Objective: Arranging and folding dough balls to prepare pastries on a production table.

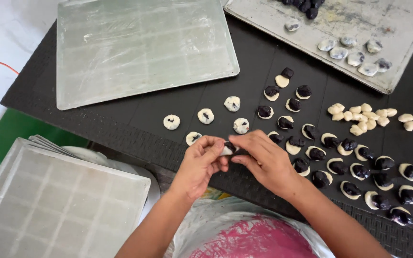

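Note:
Both my hands meet over the near edge of the black mat [135,119]. My left hand [199,165] and my right hand [264,160] pinch one small dough piece [227,149] with dark filling between their fingertips. Just beyond them lie several closed round dough balls [205,116] with dark specks. To the right are several flat dough discs topped with dark filling lumps [359,171]. Further back right sits a cluster of plain pale dough bits [366,116].
An empty floured metal tray [139,48] lies at the back left. Another metal tray [359,21] at the back right carries several wrapped pieces and dark filling lumps. A stack of metal trays [58,200] stands at the near left.

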